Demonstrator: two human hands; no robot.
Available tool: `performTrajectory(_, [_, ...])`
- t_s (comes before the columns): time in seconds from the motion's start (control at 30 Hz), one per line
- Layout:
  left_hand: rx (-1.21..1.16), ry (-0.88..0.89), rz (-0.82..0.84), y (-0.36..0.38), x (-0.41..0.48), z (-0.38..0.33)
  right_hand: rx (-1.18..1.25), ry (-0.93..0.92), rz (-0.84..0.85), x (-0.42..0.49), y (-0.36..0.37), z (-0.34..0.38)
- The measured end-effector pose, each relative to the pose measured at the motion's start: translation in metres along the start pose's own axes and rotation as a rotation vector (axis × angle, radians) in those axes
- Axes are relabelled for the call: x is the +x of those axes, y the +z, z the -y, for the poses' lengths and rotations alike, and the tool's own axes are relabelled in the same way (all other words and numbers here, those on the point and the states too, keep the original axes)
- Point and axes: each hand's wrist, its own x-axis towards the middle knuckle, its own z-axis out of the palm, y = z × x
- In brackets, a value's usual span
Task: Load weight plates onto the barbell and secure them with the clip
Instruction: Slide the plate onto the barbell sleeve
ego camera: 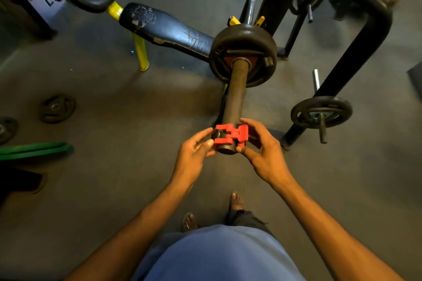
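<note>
The barbell sleeve (pixel 235 96) points toward me from the middle of the view. Dark weight plates (pixel 242 40) sit on it against the collar at its far end. A red clip (pixel 230 136) wraps the near tip of the sleeve, its lever standing out. My left hand (pixel 194 155) pinches the clip's left side between thumb and fingers. On the other side my right hand (pixel 262 150) grips the clip, thumb below and fingers over the top.
A worn black bench (pixel 166 27) on yellow legs lies to the left of the plates. A black rack (pixel 356 36) holds a plate (pixel 322 110) on a peg at right. Loose plates (pixel 58 107) and a green plate (pixel 34 149) lie on the floor at left.
</note>
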Motion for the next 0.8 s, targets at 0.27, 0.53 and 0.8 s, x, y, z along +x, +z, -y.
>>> performTrajectory(0.27, [-0.059, -0.048, -0.039, 0.022, 0.04, -0.018, 0.299, 0.379, -0.16, 0.037, -0.003, -0.03])
performTrajectory(0.53, [0.033, -0.022, -0.077, 0.046, 0.113, -0.039, 0.611, 0.529, -0.169, 0.098, -0.007, -0.034])
performTrajectory(0.8, [0.082, -0.009, -0.214, 0.082, 0.194, -0.066, 0.648, 0.509, -0.169, 0.174, -0.027, -0.045])
